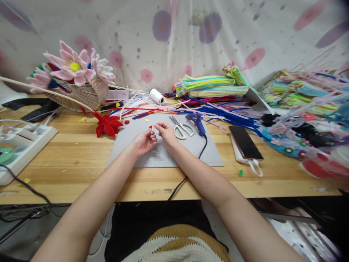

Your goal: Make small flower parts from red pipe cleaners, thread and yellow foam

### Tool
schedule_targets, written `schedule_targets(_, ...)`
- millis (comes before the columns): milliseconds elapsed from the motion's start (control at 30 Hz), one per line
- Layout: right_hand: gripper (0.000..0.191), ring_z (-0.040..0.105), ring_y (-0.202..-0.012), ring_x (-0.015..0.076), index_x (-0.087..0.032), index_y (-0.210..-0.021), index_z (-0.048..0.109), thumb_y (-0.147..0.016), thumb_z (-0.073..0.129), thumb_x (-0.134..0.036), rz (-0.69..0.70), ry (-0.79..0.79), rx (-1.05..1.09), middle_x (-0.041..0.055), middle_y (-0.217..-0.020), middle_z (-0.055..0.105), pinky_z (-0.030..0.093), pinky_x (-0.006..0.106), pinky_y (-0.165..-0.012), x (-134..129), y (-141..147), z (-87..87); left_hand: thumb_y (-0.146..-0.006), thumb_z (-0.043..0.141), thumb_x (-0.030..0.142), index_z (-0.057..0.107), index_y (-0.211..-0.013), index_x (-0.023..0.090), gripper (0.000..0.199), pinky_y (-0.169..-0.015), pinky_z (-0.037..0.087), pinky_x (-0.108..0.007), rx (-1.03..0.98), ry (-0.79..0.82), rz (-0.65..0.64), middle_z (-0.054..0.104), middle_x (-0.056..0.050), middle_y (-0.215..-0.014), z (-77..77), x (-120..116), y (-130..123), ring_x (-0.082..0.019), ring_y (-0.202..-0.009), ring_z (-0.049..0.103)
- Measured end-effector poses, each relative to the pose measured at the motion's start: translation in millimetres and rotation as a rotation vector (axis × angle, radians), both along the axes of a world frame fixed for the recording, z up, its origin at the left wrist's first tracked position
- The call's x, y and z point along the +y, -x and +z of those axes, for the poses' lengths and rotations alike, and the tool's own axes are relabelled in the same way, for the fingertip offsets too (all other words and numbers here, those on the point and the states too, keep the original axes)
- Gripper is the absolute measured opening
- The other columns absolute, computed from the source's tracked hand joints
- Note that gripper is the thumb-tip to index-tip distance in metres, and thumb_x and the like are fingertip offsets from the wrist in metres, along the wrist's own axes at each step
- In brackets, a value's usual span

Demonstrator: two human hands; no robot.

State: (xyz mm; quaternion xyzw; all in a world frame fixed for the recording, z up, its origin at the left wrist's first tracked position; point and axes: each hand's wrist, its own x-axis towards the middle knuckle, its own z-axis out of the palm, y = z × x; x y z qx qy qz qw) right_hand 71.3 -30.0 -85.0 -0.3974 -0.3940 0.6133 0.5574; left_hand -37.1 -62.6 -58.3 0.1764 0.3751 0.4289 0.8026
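Above the grey cutting mat [152,161], my two hands meet at the fingertips. My left hand [145,142] is closed in a pinch, with a small red fuzzy piece [150,127] at its fingertips. Against it, my right hand [165,134] pinches a small thin white piece [153,128]; its exact kind is too small to make out. Just right of my right hand lie scissors [182,129] with pale handles, blades pointing away. Beside them rests a blue hot glue gun [199,124], its black cord running toward the table's front edge. A red fuzzy flower [107,124] lies left of the mat.
Loose pipe cleaners [226,111] and a white thread spool [156,96] lie behind the mat. Bundled pipe cleaners [209,85] sit farther back. At left are a fan-shaped basket [84,94] with pink flowers and a power strip [29,154]. A phone [246,142] lies right.
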Motion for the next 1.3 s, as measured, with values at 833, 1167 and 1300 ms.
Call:
schedule_targets(833, 0.037, 0.048, -0.107, 0.0313, -0.005, -0.109, 0.052, -0.078, 0.051, -0.026, -0.194, -0.177, -1.786, 0.0231, -0.110, 0.054, 0.038, 0.039, -0.087, 12.6, -84.6, 0.4, -0.079, 0.045, 0.023, 0.042, -0.057, 0.017, 0.024, -0.041, 0.041, -0.016, 0.728, -0.463, 0.424, 0.039, 0.005, -0.048, -35.5, 20.3, 17.9, -0.006, -0.041, 0.039)
schedule_targets(1167, 0.036, 0.056, -0.100, 0.0300, -0.002, -0.110, 0.049, -0.079, 0.050, -0.021, -0.154, -0.084, -1.663, 0.0262, -0.108, 0.056, 0.042, 0.037, -0.080, 16.7, -90.5, 6.1, -0.082, 0.046, 0.032, 0.044, -0.061, 0.018, 0.025, -0.042, 0.043, -0.016, 0.753, -0.542, 0.552, 0.041, 0.005, -0.052, -46.0, 16.8, 19.7, -0.006, -0.043, 0.041)
schedule_targets(1300, 0.034, 0.060, -0.086, 0.0233, -0.009, -0.103, 0.053, -0.077, 0.058, -0.030, -0.141, -0.091, -1.135, 0.0167, -0.096, 0.062, 0.044, 0.032, -0.072, 23.5, -102.1, 4.4, -0.083, 0.044, 0.032, 0.043, -0.062, 0.018, 0.026, -0.043, 0.044, -0.016, 0.727, -0.521, 0.612, 0.041, 0.005, -0.053, -45.1, 17.0, 20.4, -0.006, -0.045, 0.043)
